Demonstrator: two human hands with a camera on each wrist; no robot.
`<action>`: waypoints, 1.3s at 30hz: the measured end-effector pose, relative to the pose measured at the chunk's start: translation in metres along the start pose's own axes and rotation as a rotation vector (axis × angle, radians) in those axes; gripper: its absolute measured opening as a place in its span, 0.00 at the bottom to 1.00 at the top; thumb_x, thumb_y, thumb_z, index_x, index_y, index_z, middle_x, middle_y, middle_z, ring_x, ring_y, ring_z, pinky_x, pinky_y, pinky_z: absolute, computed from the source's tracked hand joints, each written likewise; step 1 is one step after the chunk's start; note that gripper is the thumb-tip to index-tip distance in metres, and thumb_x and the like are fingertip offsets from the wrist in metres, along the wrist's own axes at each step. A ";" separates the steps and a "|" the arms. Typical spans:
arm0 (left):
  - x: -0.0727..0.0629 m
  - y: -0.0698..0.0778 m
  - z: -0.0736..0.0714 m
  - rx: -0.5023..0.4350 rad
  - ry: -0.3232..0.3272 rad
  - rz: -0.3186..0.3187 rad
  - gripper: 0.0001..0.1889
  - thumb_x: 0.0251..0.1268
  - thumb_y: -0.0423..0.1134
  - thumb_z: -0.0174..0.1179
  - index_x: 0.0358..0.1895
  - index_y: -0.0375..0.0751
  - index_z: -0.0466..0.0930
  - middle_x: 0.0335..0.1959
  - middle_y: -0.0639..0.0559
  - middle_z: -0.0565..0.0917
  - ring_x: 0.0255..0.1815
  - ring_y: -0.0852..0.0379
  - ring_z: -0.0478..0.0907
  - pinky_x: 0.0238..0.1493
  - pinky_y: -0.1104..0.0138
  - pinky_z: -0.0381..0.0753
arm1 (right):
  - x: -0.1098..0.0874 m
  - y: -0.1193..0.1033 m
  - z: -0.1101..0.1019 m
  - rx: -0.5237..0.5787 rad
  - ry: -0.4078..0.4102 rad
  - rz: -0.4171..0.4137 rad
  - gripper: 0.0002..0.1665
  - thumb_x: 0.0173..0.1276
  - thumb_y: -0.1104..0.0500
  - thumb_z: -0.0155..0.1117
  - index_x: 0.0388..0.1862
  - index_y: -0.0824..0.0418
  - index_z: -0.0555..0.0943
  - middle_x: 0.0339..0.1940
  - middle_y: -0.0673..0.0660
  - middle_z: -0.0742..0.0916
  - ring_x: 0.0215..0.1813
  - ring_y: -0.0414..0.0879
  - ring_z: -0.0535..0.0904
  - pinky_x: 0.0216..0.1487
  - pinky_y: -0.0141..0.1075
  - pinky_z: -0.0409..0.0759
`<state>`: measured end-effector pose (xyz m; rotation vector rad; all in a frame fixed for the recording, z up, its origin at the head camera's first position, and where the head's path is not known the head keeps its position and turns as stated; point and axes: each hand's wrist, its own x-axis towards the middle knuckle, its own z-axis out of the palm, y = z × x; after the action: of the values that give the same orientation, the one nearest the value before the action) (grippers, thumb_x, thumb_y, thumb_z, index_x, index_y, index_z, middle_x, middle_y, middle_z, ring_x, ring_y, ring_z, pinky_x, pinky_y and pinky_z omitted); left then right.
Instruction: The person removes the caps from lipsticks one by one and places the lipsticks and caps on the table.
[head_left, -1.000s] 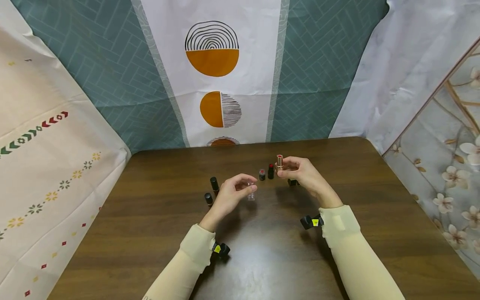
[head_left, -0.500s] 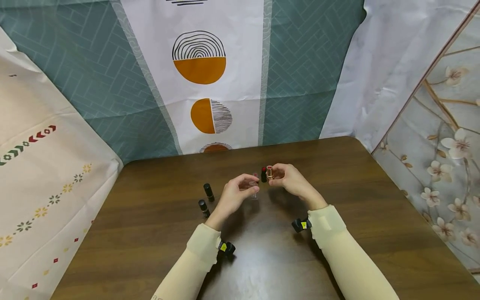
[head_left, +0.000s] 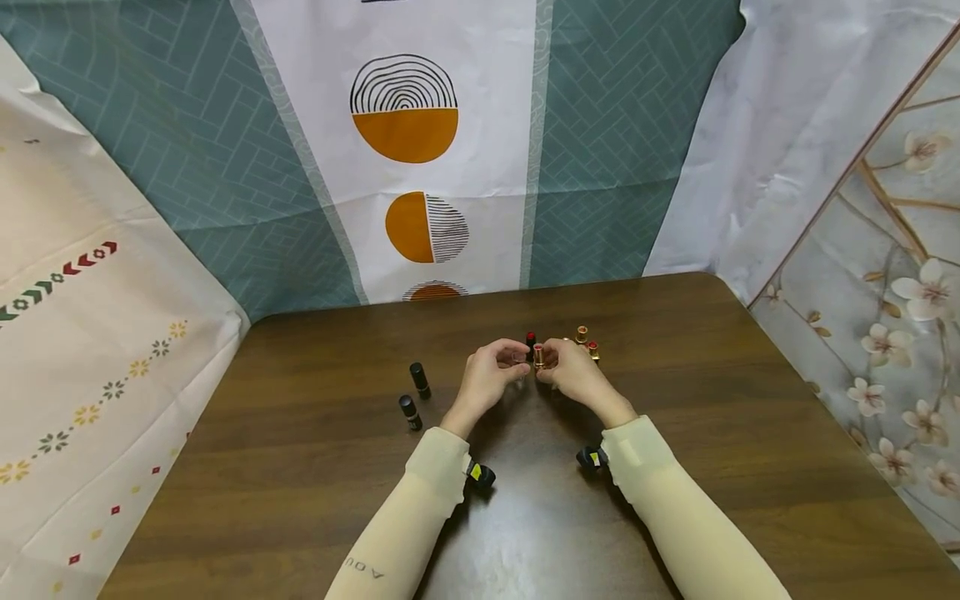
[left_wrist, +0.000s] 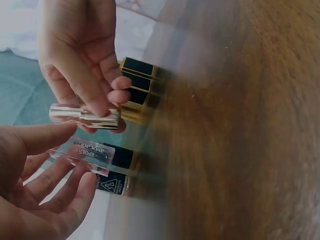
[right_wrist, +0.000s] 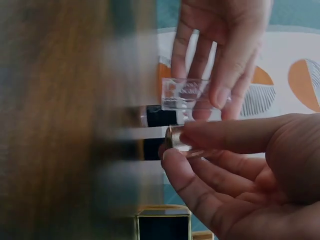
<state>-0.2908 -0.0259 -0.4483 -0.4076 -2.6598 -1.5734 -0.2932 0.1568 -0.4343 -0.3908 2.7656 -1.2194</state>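
My left hand (head_left: 489,380) holds a clear lipstick cap (right_wrist: 182,93) with printed lettering, pinched between thumb and fingers. A shiny gold lipstick tube (left_wrist: 95,119) is upright in my right hand (head_left: 581,373), gripped by thumb and fingertips around its lower part. In the left wrist view the cap and the gold tube are side by side, a small gap between them. Just behind the hands stands a black lipstick (head_left: 531,338) with a red top. Dark-and-gold square lipstick cases (left_wrist: 138,80) stand beyond the right hand, partly hidden by it in the head view.
Two black capped tubes (head_left: 420,380) stand on the wooden table (head_left: 300,467) to the left of the hands. At the right, gold lipsticks (head_left: 582,334) stand beside my right hand. Patterned cloths (head_left: 615,150) hang behind the table and along its sides.
My right hand has moved left and slightly down, carrying the gold lipstick tube close to my left hand. The left hand, still holding the clear cap, has shifted a little right. The head view has turned slightly.
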 end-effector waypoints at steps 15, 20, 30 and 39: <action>0.001 -0.007 0.004 0.050 0.035 -0.035 0.12 0.64 0.32 0.74 0.49 0.43 0.89 0.45 0.48 0.89 0.48 0.49 0.87 0.45 0.61 0.85 | 0.002 0.005 0.020 -0.015 0.010 0.066 0.10 0.69 0.73 0.67 0.48 0.66 0.81 0.32 0.58 0.85 0.24 0.45 0.83 0.30 0.38 0.84; 0.001 -0.010 0.005 0.066 0.027 -0.048 0.12 0.65 0.33 0.73 0.49 0.45 0.89 0.46 0.49 0.89 0.48 0.49 0.85 0.51 0.57 0.84 | 0.004 0.008 0.021 -0.034 0.034 0.058 0.14 0.66 0.75 0.68 0.49 0.66 0.82 0.35 0.59 0.85 0.21 0.44 0.82 0.29 0.37 0.83; 0.002 -0.010 0.004 0.046 0.013 -0.035 0.13 0.65 0.31 0.73 0.51 0.46 0.87 0.48 0.49 0.89 0.49 0.49 0.85 0.52 0.56 0.83 | 0.005 0.005 0.020 -0.024 0.032 0.046 0.16 0.67 0.75 0.68 0.52 0.67 0.82 0.39 0.62 0.86 0.21 0.44 0.82 0.27 0.38 0.84; 0.001 -0.005 -0.003 0.052 -0.017 -0.033 0.18 0.63 0.31 0.74 0.56 0.43 0.85 0.51 0.46 0.87 0.50 0.48 0.85 0.52 0.53 0.83 | 0.004 0.005 0.017 -0.028 0.015 0.059 0.20 0.69 0.73 0.68 0.58 0.68 0.80 0.46 0.65 0.85 0.23 0.45 0.83 0.31 0.40 0.85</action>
<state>-0.2931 -0.0307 -0.4512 -0.3793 -2.7275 -1.5125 -0.2943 0.1468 -0.4490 -0.3008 2.7888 -1.1763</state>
